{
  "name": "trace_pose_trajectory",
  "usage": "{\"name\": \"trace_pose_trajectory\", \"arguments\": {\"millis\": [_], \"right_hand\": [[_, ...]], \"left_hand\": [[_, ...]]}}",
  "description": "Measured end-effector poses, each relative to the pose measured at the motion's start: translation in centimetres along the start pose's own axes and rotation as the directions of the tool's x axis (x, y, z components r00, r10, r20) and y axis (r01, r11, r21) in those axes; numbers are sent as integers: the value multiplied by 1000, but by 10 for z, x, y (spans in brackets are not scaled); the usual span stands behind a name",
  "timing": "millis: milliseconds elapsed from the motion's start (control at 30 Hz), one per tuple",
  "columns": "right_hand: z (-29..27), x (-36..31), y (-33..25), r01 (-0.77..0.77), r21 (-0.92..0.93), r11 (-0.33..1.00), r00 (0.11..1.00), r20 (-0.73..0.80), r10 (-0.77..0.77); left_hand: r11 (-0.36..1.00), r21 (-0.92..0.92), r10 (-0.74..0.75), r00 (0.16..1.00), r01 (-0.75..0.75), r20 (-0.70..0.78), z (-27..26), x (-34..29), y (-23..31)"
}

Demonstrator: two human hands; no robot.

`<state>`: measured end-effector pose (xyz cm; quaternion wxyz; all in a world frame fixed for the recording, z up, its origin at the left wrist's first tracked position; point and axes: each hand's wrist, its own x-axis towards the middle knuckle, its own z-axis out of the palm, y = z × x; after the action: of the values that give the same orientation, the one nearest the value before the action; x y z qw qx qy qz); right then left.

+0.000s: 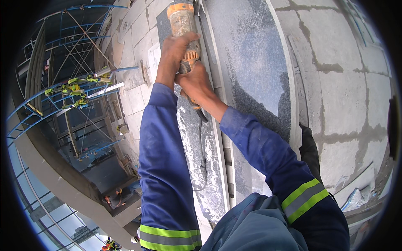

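An angle grinder (182,23), orange and dusty grey, is held lengthwise ahead of me; its front end runs past the upper edge of the view. My left hand (178,50) is wrapped around its body. Closer to me, my right hand (197,81) grips the rear handle. A black cord (203,116) leaves the tool's back end and trails toward me. Beneath it lies a dark stone slab (190,146) streaked with white dust. To the right is a wider grey stone slab (255,54), dusty over much of its face, with a dark patch at its near part.
Block wall or paving (343,96) with mortar joints extends along the right. Blue scaffolding (63,98) stands over a drop at the left, with yellow-green items (77,88) on it. Another person (115,198) is far below. Clear plastic (355,198) lies at lower right.
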<state>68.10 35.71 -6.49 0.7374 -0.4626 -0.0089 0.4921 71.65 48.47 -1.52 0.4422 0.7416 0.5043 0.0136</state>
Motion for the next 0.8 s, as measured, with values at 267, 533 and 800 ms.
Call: {"name": "trace_pose_trajectory", "arguments": {"millis": [267, 533, 800], "right_hand": [[1, 3, 5, 22, 8, 1000, 1000, -2, -22], [-1, 15, 7, -21, -17, 1000, 1000, 16, 21], [-2, 21, -3, -81, -64, 995, 994, 63, 85]], "left_hand": [[999, 33, -3, 1000, 3, -3, 0, -2, 3], [1000, -2, 21, 999, -21, 35, 1, 3, 3], [1000, -12, -14, 1000, 14, 27, -2, 11, 2]]}}
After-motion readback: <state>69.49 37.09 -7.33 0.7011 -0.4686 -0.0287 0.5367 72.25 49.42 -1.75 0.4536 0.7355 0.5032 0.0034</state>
